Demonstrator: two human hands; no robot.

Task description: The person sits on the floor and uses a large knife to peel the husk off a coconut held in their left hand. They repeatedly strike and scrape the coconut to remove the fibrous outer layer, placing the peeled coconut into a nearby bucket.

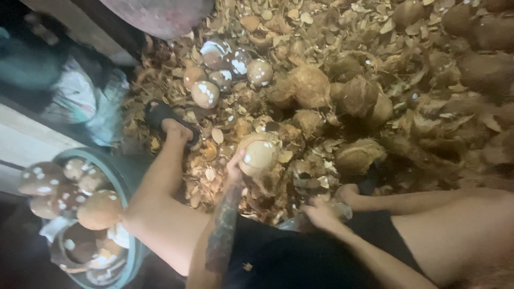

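My left hand point(235, 170), on a tattooed forearm, grips a pale, partly peeled coconut point(259, 154) and holds it upright over a heap of shell chips between my legs. My right hand point(321, 213) sits lower and to the right, near my black shorts. Its fingers are closed around a greyish tool point(293, 222); blur hides what kind of tool it is. The two hands are about a hand's width apart.
A green tub point(128, 176) at the left holds several peeled coconuts point(99, 210). More peeled ones point(205, 94) lie beyond my sandalled left foot point(170, 124). Brown fibrous coconuts point(310, 85) are piled ahead and to the right, among shell chips point(342, 32) covering the ground.
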